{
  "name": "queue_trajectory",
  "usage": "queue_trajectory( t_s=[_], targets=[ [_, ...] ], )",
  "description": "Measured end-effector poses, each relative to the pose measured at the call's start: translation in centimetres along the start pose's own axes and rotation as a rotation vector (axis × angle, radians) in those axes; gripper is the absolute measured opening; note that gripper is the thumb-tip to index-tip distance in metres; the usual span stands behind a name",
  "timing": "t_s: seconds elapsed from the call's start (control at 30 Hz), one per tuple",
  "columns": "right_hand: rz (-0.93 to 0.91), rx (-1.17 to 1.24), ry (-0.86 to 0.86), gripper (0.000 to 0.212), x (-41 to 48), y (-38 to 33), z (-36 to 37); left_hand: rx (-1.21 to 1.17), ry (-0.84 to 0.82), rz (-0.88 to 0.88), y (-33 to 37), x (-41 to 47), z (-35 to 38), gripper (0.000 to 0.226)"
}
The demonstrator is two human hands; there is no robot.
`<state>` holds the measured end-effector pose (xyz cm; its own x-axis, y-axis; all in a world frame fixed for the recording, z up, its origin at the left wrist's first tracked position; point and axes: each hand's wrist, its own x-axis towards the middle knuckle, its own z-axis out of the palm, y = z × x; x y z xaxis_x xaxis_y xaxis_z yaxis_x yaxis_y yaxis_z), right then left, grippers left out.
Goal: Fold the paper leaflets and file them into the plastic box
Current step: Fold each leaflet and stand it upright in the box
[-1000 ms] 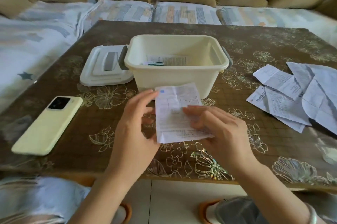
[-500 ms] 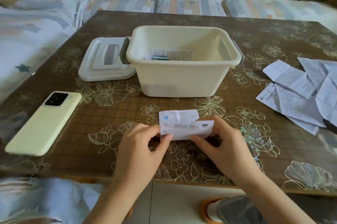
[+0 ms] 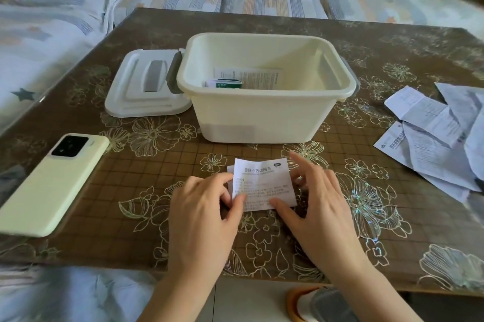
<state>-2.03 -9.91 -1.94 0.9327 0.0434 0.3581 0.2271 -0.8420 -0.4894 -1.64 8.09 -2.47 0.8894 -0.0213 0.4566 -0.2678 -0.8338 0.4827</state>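
A folded white leaflet (image 3: 263,181) with printed text lies on the table just in front of the cream plastic box (image 3: 262,115). My left hand (image 3: 204,219) pinches the leaflet's left edge between thumb and fingers. My right hand (image 3: 318,206) rests on its right side, thumb pressing the lower edge and fingers spread over the right edge. Inside the box lie a flat leaflet (image 3: 262,76) and a small folded green-printed one (image 3: 224,83). A heap of unfolded leaflets (image 3: 440,138) sits at the right of the table.
The box's white lid (image 3: 146,91) lies to the left of the box. A pale green phone (image 3: 49,183) lies face down at the table's left front. The brown flowered table (image 3: 131,204) is ringed by a sofa with patterned covers.
The leaflet was held up open, then folded down into a narrow strip, and now lies on the table showing a wider printed face. Both hands stay on it.
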Motion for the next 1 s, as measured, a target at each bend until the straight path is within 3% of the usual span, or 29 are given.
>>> queue_trajectory(
  t_s=[0.13,0.2,0.27,0.37,0.43,0.6,0.67,0.8,1.0],
  targets=[
    [-0.005,0.013,-0.016,0.067,0.0,0.2,0.0,-0.028,-0.019,-0.075,-0.4,0.1,0.1,0.055],
    [-0.025,0.005,-0.017,0.059,0.1,0.2,0.0,-0.022,-0.017,-0.069,-0.3,0.2,0.1,0.060],
    [-0.085,-0.052,-0.011,0.044,0.2,0.0,-0.1,0.015,-0.008,-0.013,-0.2,0.2,0.0,0.049],
    [-0.317,-0.147,-0.071,0.019,0.9,0.2,-0.7,0.037,-0.008,0.075,-0.2,0.2,0.1,0.023],
    [-0.433,-0.143,-0.162,0.023,1.8,0.5,-1.1,0.037,-0.017,0.098,-0.4,0.2,0.2,0.014],
    [-0.518,-0.108,-0.189,0.016,2.7,1.4,-1.5,-0.034,-0.023,0.106,-0.8,0.2,0.2,0.010],
    [-0.563,-0.120,-0.147,0.013,2.4,1.4,-1.4,-0.086,-0.019,0.103,-0.9,0.2,0.1,0.020],
    [-0.507,-0.099,-0.072,0.014,2.1,1.0,-1.3,-0.172,-0.016,0.122,-0.8,-0.1,-0.2,0.034],
    [-0.375,0.018,-0.013,0.012,0.7,0.1,-1.8,-0.192,0.017,0.198,-0.9,-0.8,-0.3,0.027]
  ],
)
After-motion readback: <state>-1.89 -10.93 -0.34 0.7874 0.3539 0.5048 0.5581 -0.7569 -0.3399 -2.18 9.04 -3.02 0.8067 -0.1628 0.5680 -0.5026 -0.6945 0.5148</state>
